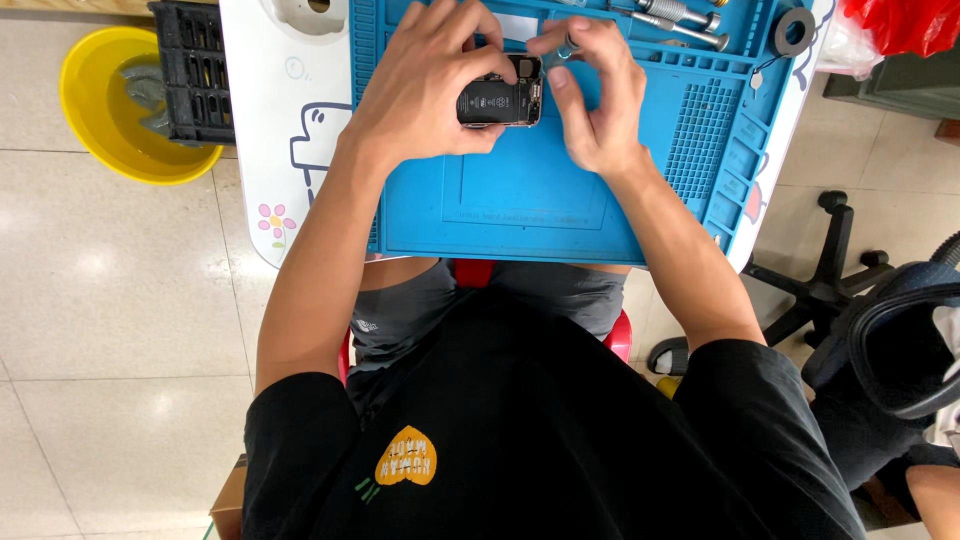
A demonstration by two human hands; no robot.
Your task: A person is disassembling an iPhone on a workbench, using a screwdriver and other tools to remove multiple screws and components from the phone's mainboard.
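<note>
An opened smartphone [497, 100], its black battery and inner parts showing, lies over a blue silicone work mat [520, 215]. My left hand [425, 85] wraps around the phone's left end and holds it. My right hand [590, 95] touches the phone's right end, thumb against its edge, while its fingertips pinch a small metal tool or part [566, 45] just above the phone. What exactly that small piece is stays unclear.
The mat covers a small white table [285, 130] with cartoon drawings. Metal screwdrivers [680, 22] and a black tape roll [795, 30] lie along the mat's far edge. A yellow basin [105, 120] and black crate [195, 70] sit left; an office chair base [830, 280] right.
</note>
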